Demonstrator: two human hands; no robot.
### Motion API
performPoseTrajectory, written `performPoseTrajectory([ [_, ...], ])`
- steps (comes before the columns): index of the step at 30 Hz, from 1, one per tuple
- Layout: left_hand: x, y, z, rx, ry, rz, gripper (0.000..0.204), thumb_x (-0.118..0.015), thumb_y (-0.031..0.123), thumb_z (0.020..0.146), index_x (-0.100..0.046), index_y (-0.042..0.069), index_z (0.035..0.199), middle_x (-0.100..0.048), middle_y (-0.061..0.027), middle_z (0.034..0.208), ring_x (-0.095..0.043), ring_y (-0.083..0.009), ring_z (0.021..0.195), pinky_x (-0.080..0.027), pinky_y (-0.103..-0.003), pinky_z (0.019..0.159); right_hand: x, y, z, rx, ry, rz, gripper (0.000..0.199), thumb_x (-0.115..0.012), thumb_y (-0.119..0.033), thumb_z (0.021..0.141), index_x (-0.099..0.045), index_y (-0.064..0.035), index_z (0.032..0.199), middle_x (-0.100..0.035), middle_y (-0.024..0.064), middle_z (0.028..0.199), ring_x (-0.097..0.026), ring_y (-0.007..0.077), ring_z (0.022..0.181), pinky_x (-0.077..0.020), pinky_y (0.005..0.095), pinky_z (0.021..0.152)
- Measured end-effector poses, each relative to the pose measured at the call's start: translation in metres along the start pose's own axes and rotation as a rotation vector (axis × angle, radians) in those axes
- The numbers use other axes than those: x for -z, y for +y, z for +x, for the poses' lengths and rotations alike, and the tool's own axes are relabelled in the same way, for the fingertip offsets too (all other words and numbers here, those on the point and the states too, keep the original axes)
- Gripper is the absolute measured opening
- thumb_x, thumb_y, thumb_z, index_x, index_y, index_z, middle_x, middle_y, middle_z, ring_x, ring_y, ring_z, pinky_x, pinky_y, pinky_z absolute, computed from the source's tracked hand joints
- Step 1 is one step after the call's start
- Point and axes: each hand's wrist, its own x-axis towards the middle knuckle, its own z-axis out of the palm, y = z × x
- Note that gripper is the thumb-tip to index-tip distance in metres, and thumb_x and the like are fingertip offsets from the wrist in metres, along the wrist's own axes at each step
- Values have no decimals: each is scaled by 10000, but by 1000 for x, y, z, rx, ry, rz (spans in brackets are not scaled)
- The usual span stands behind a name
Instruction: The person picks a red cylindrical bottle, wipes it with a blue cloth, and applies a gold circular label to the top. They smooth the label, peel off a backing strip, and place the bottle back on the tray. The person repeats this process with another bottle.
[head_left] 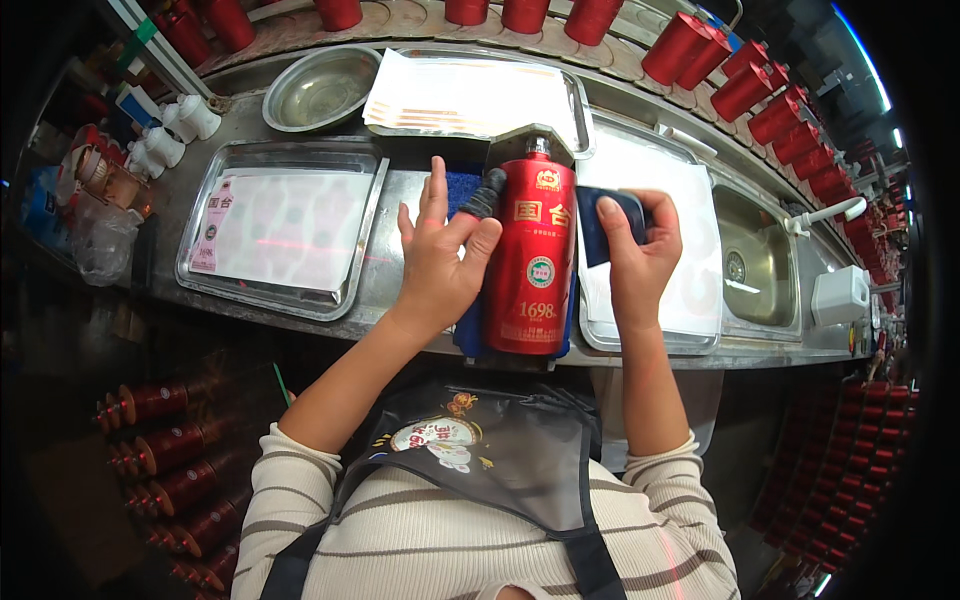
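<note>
A red bottle [528,260] with gold lettering and a round green-and-white mark lies in front of me on a blue-padded holder [462,335], its dark neck pointing away. My left hand [445,260] is at the bottle's left side with fingers stretched apart. Its index finger wears a black wrap [484,196] and reaches the bottle's upper left edge. On the right side, my right hand [645,250] grips a flat dark blue scraper-like pad [592,212] between thumb and fingers, close beside the bottle. Whether the pad touches the bottle I cannot tell.
A metal tray [190,255] with printed label sheets [290,225] stands left; another sheet stack [465,90] and a metal bowl [322,90] lie behind. White sheets [655,295] on a tray and a sink [745,250] are right. Several red bottles [675,48] line the far conveyor [440,28].
</note>
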Motion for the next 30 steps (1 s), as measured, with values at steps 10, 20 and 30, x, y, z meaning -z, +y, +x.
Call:
performPoseTrajectory([
  [10,29,1,-41,36,50,-254,342,-521,314,1026,-629,10,911,-199,-356,1591,-259,-450,1481,-83,-634,1161,-20,-36,33,400,-388,-265,158,-730,-39,819,-636,-15,942,-667,111,797,-674,186,716,-529,292,661],
  [20,43,-8,-67,73,91,-435,325,-505,227,1048,-594,-38,882,-185,-331,1610,-294,-413,1473,-237,-455,1171,-48,-48,-59,867,-750,-648,171,-680,-137,693,-642,-89,852,-587,44,830,-607,226,781,-507,368,659],
  [30,31,16,-83,-38,-98,-326,413,-503,352,1033,-647,-15,1156,-232,-363,1576,-281,-435,1480,-99,-580,1179,12,-64,-101,677,-587,-264,326,-734,-42,611,-725,-57,937,-522,44,732,-579,243,684,-484,366,567],
])
